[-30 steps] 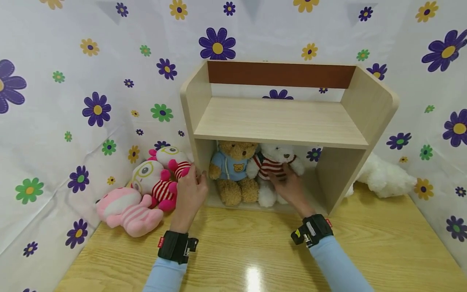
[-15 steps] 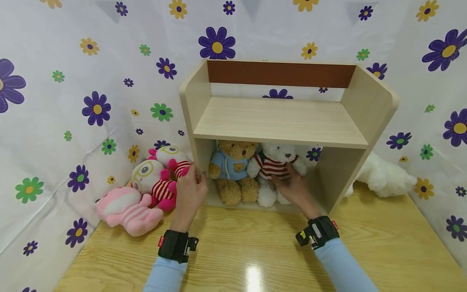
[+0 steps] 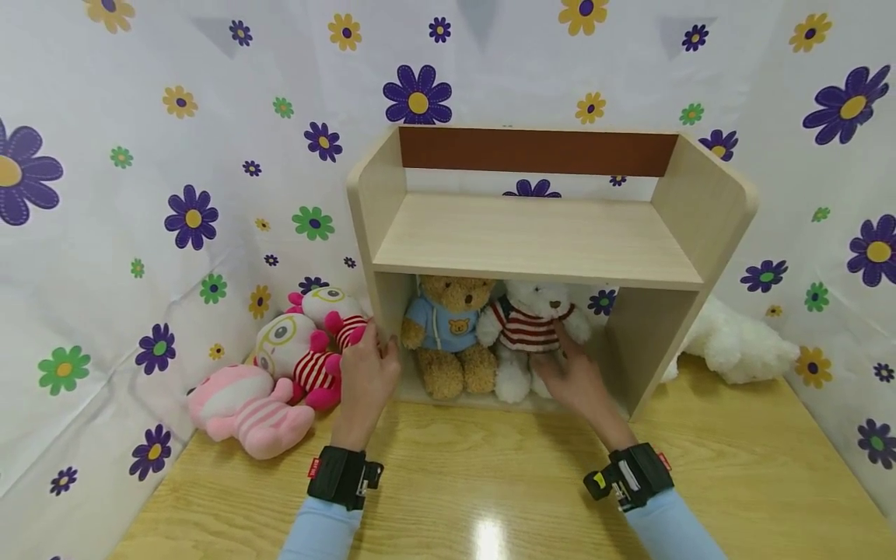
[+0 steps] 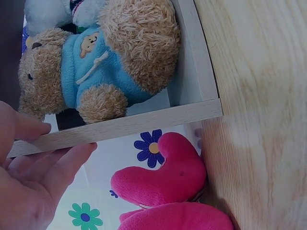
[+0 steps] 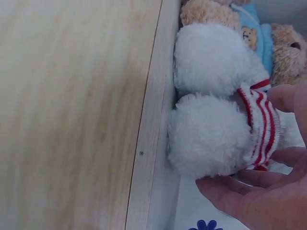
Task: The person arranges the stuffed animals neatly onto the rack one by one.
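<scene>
A pale wooden shelf [image 3: 539, 237] stands on the table. My left hand [image 3: 365, 381] pinches the front edge of its left side panel [image 4: 129, 120], thumb inside and fingers outside in the left wrist view. In the lower compartment, a brown teddy bear [image 3: 448, 330] in a blue hoodie sits upright at the left. Beside it sits a white teddy bear [image 3: 521, 330] in a red-and-white striped sweater, its head partly under the middle board. My right hand [image 3: 577, 385] is spread at the white bear's front and right side, fingers fairly straight beside the sweater [image 5: 264, 127].
Left of the shelf lie two white-and-pink plush toys [image 3: 280, 342] with striped bodies, and a light pink striped plush [image 3: 255, 412] in front of them. A white fluffy plush [image 3: 742, 346] lies right of the shelf on the wooden table [image 3: 490, 474]. Flower-patterned cloth [image 3: 231, 155] hangs behind.
My right hand has slid right and toward me along the white bear, uncovering more of its sweater. The bear has shifted only slightly. My left hand keeps its hold on the shelf panel.
</scene>
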A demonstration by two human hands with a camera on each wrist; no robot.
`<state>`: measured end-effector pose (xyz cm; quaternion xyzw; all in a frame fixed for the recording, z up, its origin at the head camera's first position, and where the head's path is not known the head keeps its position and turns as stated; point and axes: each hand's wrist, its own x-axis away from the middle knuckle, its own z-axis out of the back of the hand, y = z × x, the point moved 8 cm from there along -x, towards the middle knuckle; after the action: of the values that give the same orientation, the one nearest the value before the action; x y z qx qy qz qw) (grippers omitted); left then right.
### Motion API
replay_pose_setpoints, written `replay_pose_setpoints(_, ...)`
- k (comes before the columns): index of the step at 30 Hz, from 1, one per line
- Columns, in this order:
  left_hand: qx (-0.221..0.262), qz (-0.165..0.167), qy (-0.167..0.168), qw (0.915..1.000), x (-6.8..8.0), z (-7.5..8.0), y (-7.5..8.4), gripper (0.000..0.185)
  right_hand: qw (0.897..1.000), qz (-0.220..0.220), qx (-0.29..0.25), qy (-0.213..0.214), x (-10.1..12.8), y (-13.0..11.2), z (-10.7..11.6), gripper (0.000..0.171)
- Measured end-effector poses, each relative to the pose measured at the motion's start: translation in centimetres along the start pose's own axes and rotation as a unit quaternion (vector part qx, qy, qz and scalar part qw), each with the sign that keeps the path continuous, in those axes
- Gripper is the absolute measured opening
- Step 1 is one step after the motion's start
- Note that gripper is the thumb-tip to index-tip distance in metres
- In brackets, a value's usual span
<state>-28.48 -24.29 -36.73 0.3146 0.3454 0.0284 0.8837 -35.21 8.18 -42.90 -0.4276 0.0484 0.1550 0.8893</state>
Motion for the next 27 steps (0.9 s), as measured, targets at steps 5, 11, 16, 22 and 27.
replay_pose_setpoints(5, -0.002, -0.007, 0.004, 1.0, 0.2, -0.2, 0.0, 0.019, 0.999, 0.026, -0.011, 0.017, 2.5, -0.2, 1.2, 0.069)
replay_pose_setpoints(11, 0.0, -0.005, 0.007, 1.0, 0.1, -0.1, -0.1, 0.015, 0.996, 0.073, -0.041, 0.009, 5.5, -0.7, 3.0, 0.04)
replay_pose_setpoints(16, 0.0, 0.0, 0.008, 1.0, 0.1, 0.2, -0.1, 0.016, 0.999, 0.043, -0.007, -0.001, 7.5, 0.2, 4.9, 0.029)
replay_pose_setpoints(22, 0.002, -0.005, 0.011, 0.9999, 0.0, 0.4, 0.0, 0.016, 0.999, -0.004, 0.045, 0.01, 9.0, 2.0, 7.8, 0.029)
replay_pose_setpoints(27, 0.002, -0.001, 0.006, 1.0, 0.2, 0.2, 0.0, 0.014, 0.996, -0.028, 0.073, 0.034, 10.1, 4.0, 10.3, 0.032)
